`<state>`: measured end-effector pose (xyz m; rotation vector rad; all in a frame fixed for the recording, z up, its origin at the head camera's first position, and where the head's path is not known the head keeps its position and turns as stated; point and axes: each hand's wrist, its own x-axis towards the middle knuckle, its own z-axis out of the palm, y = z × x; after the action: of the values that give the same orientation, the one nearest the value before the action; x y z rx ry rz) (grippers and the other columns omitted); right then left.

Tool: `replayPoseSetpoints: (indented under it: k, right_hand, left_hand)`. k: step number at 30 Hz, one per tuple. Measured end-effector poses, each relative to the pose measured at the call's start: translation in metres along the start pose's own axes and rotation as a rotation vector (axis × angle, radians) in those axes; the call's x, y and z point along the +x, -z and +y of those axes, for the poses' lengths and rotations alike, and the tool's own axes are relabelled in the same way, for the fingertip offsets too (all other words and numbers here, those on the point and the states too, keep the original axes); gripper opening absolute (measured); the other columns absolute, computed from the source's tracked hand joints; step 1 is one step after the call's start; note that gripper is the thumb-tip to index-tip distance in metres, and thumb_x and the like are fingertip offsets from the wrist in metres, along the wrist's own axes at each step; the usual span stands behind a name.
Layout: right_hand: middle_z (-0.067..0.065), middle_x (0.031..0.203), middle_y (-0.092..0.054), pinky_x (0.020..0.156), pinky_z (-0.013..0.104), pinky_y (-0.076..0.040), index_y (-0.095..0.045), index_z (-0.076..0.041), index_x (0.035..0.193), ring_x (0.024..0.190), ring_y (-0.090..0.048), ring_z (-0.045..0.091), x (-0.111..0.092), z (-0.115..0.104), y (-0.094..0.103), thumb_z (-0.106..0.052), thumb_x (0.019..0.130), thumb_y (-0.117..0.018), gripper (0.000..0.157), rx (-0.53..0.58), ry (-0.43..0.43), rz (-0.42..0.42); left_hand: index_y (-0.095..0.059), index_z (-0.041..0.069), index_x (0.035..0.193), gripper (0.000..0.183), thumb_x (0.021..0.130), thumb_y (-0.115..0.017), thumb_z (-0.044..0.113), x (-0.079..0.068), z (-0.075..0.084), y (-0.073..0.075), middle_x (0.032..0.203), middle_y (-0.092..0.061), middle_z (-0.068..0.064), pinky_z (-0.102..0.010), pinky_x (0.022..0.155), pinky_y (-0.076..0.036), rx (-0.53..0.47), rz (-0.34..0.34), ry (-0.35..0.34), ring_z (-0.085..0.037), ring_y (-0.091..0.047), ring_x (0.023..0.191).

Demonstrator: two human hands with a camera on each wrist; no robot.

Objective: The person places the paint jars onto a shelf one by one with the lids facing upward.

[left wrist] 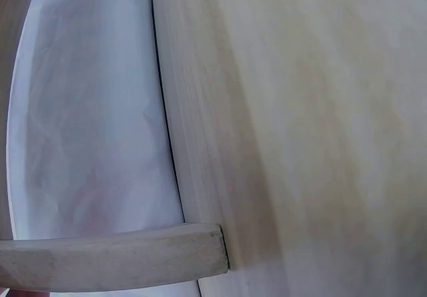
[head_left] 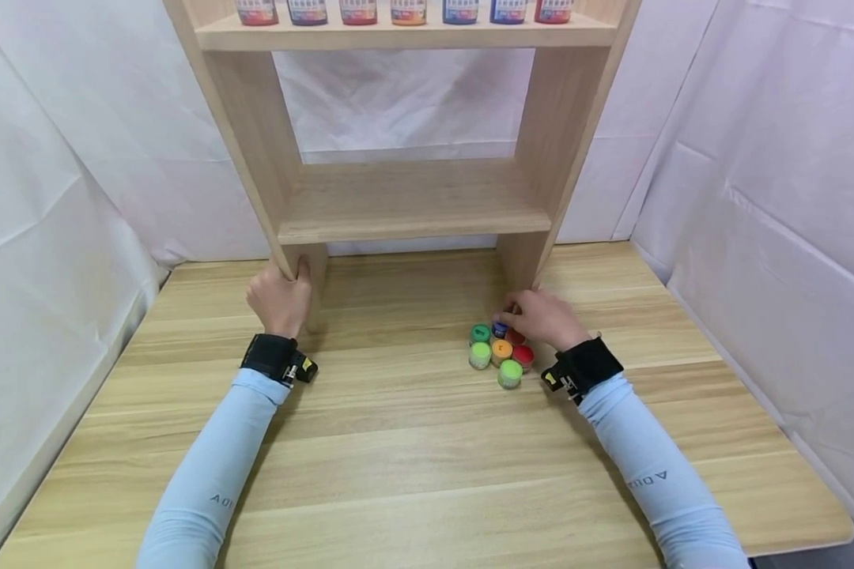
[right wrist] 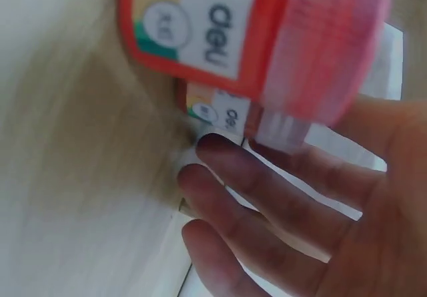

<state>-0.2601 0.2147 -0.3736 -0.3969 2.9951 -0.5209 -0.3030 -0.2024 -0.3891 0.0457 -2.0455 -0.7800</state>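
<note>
My left hand (head_left: 281,300) grips the lower left upright of a wooden shelf unit (head_left: 416,197), thumb on the inner face. The left wrist view shows wood and white cloth, without the hand. On the table beside the right upright, my right hand (head_left: 544,318) pinches a small blue-lidded paint jar (head_left: 499,329) between thumb and index finger. Around it stand a green jar (head_left: 480,334), light green jars (head_left: 510,374), an orange jar (head_left: 501,352) and a red jar (head_left: 523,358). A darker red jar (head_left: 515,337) is partly hidden under that hand. In the right wrist view, the other fingers (right wrist: 280,203) spread behind a close red jar (right wrist: 260,37).
Several paint bottles (head_left: 409,11) stand in a row on the upper shelf board (head_left: 406,38). A lower board (head_left: 416,201) spans the uprights. White cloth (head_left: 776,158) hangs behind and beside the wood-grain table (head_left: 398,458).
</note>
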Motion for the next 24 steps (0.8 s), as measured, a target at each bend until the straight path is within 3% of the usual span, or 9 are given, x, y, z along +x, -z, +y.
replayPoseSetpoints:
  k: [8,15,19,24]
  right_hand:
    - [0.007,0.099,-0.073,0.064,0.033,-0.047,-0.070,-0.012,0.125,0.079,-0.061,0.022,0.0000,-0.0010,-0.0002,-0.036,0.096,-0.071,0.038,-0.013,0.062,-0.051]
    - [0.012,0.105,-0.072,0.064,0.032,-0.046,-0.066,-0.008,0.132,0.081,-0.062,0.024,-0.0012,-0.0015,-0.0029,-0.032,0.100,-0.067,0.041,-0.001,0.033,-0.038]
    - [0.013,0.105,-0.072,0.060,0.031,-0.045,-0.062,-0.006,0.138,0.073,-0.061,0.021,-0.0013,-0.0015,-0.0016,-0.023,0.103,-0.062,0.039,0.017,0.055,-0.028]
    - [0.015,0.103,-0.074,0.057,0.029,-0.045,-0.067,-0.004,0.132,0.065,-0.058,0.018,-0.0001,-0.0012,0.0011,-0.015,0.102,-0.062,0.033,0.055,0.129,0.033]
  left_hand:
    - [-0.062,0.000,0.081,0.033,0.097,-0.067,0.028,0.0000,-0.0019,-0.0005,0.060,-0.060,-0.019,-0.040,0.053,-0.029,-0.005,-0.005,0.004,-0.037,-0.050,0.053]
    - [-0.062,0.001,0.080,0.032,0.096,-0.067,0.028,-0.0009,-0.0034,-0.0020,0.059,-0.058,-0.017,-0.040,0.052,-0.028,-0.004,-0.002,0.003,-0.035,-0.049,0.052]
    - [-0.060,0.001,0.078,0.033,0.096,-0.067,0.028,-0.0013,-0.0031,-0.0014,0.058,-0.056,-0.016,-0.039,0.052,-0.027,-0.006,-0.002,0.000,-0.034,-0.047,0.051]
    - [-0.065,-0.001,0.084,0.031,0.097,-0.067,0.027,-0.0008,-0.0017,-0.0007,0.063,-0.063,-0.020,-0.038,0.052,-0.029,-0.011,-0.005,0.001,-0.035,-0.051,0.053]
